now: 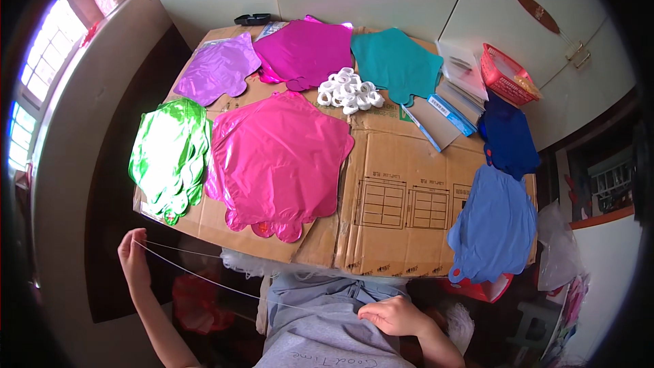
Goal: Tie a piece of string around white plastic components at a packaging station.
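At the bottom of the frame, the person's right hand [395,315] rested on the grey shirt [327,327], its fingers pinched shut on one end of a thin clear string [204,278]. The string ran up and to the left, pulled almost straight, to the left hand [133,253] at the lower left, which was raised with its fingers curled around the other end. The string looked very light, thin and slippery, and hard to see, so it would be best gripped by pinching it tight or winding it round a finger. Just above the hands lay a flat sheet of brown cardboard [402,191] that covered the table. In the middle of the frame, a big pink foil balloon [279,157], flat and star-shaped, lay on it. Just to its left was a stack of shiny green foil balloons [170,157]. At the right edge lay a light blue foil balloon [494,225], and above it a dark blue one [509,140]. These balloons looked soft, crinkly and easy to tear. Farther up, near the top middle, sat a small heap of white ribbon rolls [351,90]. Around it lay a purple balloon [218,68] at the upper left, a magenta balloon [306,49] in the middle and a teal balloon [398,61] to the right. At the upper right stood a red plastic basket [503,75] beside some flat clear packets [460,61].
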